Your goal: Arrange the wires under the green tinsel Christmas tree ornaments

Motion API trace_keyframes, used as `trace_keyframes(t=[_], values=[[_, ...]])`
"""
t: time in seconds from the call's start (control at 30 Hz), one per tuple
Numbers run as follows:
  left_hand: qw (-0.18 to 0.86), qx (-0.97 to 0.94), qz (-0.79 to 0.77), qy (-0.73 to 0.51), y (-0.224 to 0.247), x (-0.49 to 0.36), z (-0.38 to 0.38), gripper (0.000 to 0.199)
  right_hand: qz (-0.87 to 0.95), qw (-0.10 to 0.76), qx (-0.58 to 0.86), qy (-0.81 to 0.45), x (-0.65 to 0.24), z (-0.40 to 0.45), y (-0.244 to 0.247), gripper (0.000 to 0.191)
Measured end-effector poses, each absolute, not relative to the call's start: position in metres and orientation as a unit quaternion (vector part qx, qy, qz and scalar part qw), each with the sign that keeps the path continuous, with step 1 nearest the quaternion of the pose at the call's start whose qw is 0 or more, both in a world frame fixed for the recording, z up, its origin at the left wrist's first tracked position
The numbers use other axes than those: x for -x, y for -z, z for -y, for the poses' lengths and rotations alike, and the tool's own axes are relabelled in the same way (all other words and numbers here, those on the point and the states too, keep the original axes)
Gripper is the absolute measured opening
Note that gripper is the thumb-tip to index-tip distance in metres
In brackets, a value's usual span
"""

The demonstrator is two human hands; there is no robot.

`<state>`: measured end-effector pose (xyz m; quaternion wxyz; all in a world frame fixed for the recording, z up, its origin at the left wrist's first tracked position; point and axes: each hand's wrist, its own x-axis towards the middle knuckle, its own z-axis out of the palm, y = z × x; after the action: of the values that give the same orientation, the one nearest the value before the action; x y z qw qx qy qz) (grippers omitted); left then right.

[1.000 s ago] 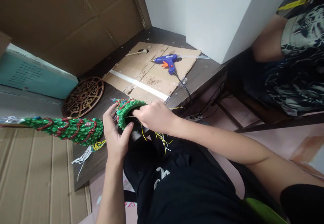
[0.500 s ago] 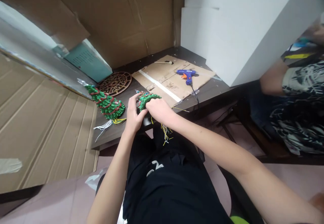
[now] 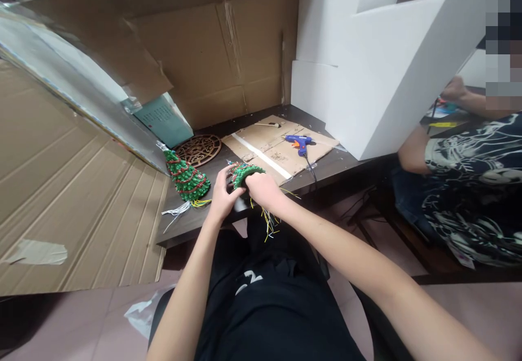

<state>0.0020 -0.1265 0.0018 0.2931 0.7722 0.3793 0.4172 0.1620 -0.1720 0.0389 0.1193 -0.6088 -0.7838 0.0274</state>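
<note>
Head view: both hands grip a small green cone [image 3: 243, 171] over the desk's [image 3: 179, 229] near edge, the left hand [image 3: 222, 197] wrapped around its side, the right hand [image 3: 263, 188] closed on its base, yellow wires [image 3: 269, 223] dangling below. A finished green tree [image 3: 186, 176] stands just left; a blue glue gun [image 3: 299, 142] lies on cardboard [image 3: 265, 142] beyond.
</note>
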Motion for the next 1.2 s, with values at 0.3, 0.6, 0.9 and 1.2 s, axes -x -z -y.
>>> trace_keyframes(t=[0.3, 0.6, 0.9, 1.2], values=[[0.297, -0.767, -0.375, -0.428, 0.001, 0.0, 0.12, 0.064, 0.731, 0.232, 0.641, -0.034, -0.184, 0.207, -0.018, 0.035], [-0.042, -0.7, -0.448, -0.555, -0.031, -0.015, 0.217, 0.03, 0.655, 0.512, 0.459, -0.313, -0.222, 0.259, -0.038, 0.047], [0.584, -0.56, -0.463, -0.363, -0.017, -0.036, 0.272, 0.044, 0.664, 0.511, 0.281, -0.468, -0.202, 0.246, -0.027, 0.051], [0.365, -0.739, -0.498, -0.27, 0.102, -0.018, 0.28, 0.027, 0.65, 0.441, 0.566, -0.251, -0.195, 0.274, 0.077, 0.051]])
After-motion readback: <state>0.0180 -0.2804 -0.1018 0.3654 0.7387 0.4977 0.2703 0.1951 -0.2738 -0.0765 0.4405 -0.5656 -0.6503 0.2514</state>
